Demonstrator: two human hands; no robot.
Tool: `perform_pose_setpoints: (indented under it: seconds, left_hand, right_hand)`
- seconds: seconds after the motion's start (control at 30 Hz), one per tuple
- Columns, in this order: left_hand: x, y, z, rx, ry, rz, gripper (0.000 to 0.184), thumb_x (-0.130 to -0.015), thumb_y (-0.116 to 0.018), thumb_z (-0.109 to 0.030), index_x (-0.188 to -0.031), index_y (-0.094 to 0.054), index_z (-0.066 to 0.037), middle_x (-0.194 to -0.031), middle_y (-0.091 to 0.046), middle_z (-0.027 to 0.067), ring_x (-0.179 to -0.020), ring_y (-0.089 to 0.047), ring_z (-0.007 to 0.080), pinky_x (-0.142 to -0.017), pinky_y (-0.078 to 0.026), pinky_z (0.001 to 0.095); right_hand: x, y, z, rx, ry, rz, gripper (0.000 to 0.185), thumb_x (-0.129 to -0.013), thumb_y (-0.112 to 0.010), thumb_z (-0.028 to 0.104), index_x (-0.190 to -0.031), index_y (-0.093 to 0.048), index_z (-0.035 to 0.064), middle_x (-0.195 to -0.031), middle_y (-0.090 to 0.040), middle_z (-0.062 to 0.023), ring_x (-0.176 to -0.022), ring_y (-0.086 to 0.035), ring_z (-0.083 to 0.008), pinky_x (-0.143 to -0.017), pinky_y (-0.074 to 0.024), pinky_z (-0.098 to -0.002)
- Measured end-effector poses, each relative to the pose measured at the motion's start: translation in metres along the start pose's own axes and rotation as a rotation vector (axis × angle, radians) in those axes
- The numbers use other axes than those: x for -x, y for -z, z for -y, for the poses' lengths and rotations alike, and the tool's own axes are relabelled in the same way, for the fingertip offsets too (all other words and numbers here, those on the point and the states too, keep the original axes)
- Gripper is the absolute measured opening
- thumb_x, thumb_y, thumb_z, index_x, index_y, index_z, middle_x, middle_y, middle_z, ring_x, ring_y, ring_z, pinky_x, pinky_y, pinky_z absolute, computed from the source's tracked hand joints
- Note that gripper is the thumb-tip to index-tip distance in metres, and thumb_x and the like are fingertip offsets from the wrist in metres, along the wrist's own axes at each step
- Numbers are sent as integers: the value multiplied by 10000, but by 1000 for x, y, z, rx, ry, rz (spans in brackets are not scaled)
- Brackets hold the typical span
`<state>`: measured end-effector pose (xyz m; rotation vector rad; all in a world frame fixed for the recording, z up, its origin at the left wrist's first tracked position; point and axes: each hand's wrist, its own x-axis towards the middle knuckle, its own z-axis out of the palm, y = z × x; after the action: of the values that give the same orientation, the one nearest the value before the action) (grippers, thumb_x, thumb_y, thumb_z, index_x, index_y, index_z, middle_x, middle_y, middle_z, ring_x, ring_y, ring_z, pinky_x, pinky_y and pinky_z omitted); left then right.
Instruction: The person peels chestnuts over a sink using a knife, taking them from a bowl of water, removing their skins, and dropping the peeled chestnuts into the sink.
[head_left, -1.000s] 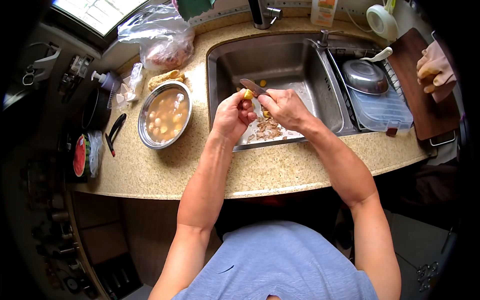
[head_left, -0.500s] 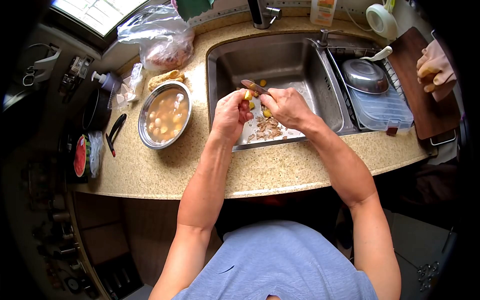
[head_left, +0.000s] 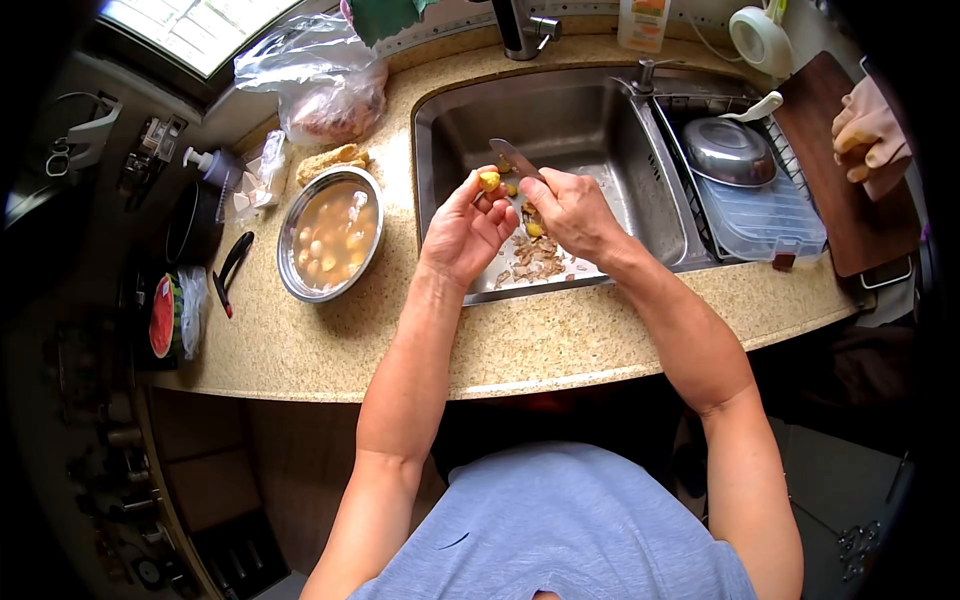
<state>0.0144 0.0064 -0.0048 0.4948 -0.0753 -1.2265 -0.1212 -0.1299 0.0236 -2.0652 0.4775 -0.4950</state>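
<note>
Well, the upturned left hand (head_left: 468, 235) pinches a yellow piece (head_left: 489, 181), the knuckles-up right hand (head_left: 574, 213) clasping a knife (head_left: 516, 159).

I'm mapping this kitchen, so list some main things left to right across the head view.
Watermelon piece, black tool with red tip, metal bowl, left hand, right hand, domed metal piece, brown board.

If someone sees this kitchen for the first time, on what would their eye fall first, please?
Probably the middle: over the sink, the left grip holds a yellow piece near the knife in the right grip. Next, perhaps, the filled bowl on the counter, left of the sink. At the far left, the red cut face of the watermelon stands out.
</note>
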Motion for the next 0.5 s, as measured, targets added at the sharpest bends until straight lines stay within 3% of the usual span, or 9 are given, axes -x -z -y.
perform_pose_setpoints:
  seconds: [0.07,0.17,0.5]
  left_hand:
    - [-2,6,0,-19,-71,51,214,-1018,-568,-156,-1209,-599,-62,-1065,-666,108,-966,-668,221,-909,-578,399]
    - [0,-2,2,-76,-120,39,270,-998,-596,-115,-1261,-578,-56,-1096,-670,115,-1061,-651,239,-987,-550,422]
    - [0,-3,9,-210,-175,69,297,-983,-616,-85,-1276,-581,-51,-1247,-654,150,-1191,-614,255,-1062,-506,408]
  right_hand:
    - [0,0,0,-8,-14,9,372,-995,-524,328,-861,-636,0,-716,-645,-233,-703,-669,-397,-633,-502,-467]
    - [1,-2,-2,-23,48,13,370,-994,-522,324,-872,-642,-3,-722,-649,-231,-700,-675,-385,-636,-507,-456]
    - [2,0,3,108,0,59,378,-993,-511,337,-913,-675,6,-774,-679,-231,-748,-683,-403,-681,-534,-465]
